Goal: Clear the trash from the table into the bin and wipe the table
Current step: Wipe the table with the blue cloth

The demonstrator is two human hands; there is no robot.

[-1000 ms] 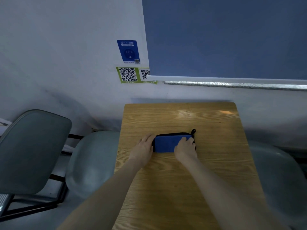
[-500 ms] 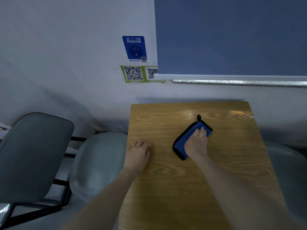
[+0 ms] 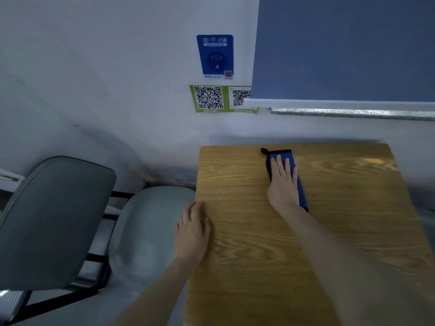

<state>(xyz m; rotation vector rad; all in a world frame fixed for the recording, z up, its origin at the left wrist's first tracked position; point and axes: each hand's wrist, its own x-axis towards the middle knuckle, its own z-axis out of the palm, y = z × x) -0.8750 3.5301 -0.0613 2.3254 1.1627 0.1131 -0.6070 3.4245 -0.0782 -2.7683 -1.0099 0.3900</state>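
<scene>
A folded blue cloth [image 3: 302, 193] with a black edge and a black loop lies on the wooden table [image 3: 341, 220], near its far edge. My right hand [image 3: 282, 182] presses flat on the cloth with straight fingers. My left hand [image 3: 194, 229] rests flat on the table's left edge, holding nothing. No trash or bin shows in this view.
A grey-green chair [image 3: 47, 220] stands at the left, with a rounded seat [image 3: 146, 227] beside the table. The wall behind carries QR stickers [image 3: 209, 98] and a blue sticker [image 3: 215, 56]. A blue blind [image 3: 348, 48] hangs above the table's far edge.
My right hand has pushed the cloth away from me to the table's far edge, turning it lengthwise. My left hand let go of the cloth and moved to the left edge.
</scene>
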